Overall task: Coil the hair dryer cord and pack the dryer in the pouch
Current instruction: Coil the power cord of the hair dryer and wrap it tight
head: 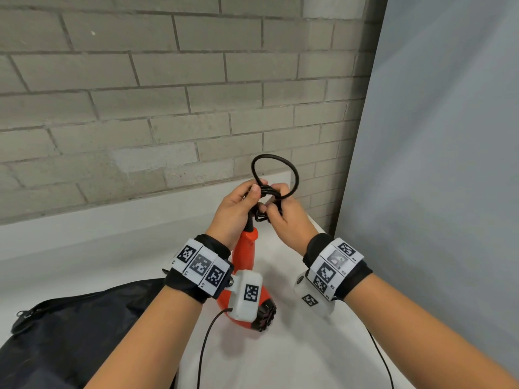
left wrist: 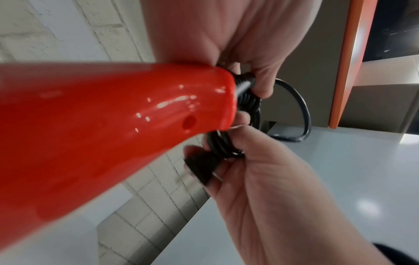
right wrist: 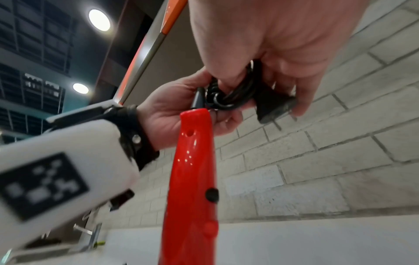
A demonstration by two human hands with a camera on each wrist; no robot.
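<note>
Cord (head: 269,192), black, bunched into tight coils at the handle end of red hair dryer (head: 248,254); held up off white table (head: 295,355) between both hands. One wide loop (head: 276,169) standing free above the grip, arcing up and over toward the right-hand side. Left hand (head: 238,209) curled round the coil bundle where the strain relief leaves the handle, thumb pressed on top of the coils. Right hand (head: 283,217) closed on the same bundle from the opposite side, fingers also pinching black plug (right wrist: 274,105), prongs pointing down and away from the palm. Dryer hanging below the grip, handle uppermost, barrel lowest, nozzle end near the left wrist; touching the table or not, cannot tell. Small black button (right wrist: 212,195) on handle edge, well below the grip. Dark pouch (head: 78,332) lying on the table, down and left of the grip, beneath the left forearm, zipper (head: 24,314) at its far left edge. Grey brick wall (head: 140,94) behind the grip; pale backdrop sheet (head: 449,136) off to the right.
</note>
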